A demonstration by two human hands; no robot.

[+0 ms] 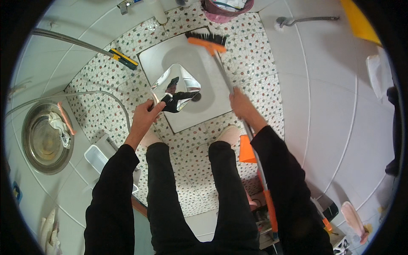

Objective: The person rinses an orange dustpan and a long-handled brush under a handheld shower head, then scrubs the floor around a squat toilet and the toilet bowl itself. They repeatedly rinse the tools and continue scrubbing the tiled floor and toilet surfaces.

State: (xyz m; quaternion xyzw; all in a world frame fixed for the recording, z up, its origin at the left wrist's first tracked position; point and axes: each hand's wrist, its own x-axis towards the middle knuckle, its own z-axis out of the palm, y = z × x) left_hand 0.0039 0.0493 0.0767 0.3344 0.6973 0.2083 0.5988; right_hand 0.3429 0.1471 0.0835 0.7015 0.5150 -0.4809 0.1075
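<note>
My left hand grips the dark handle of a shiny, diamond-shaped mirrored object, held over the squat toilet pan in the speckled floor. A dark figure is reflected in its surface. On the other side, my right hand is closed around the metal pole of a broom with an orange head and black bristles. The broom head is over the far right edge of the pan; whether it touches there I cannot tell. The pole runs back beneath my right forearm to an orange grip.
A black and yellow floor brush rests by the left wall. Near it are a hose and a metal basin holding a cloth. A pink bin stands beyond the pan, an orange dustpan beside my right leg. A toilet brush hangs right.
</note>
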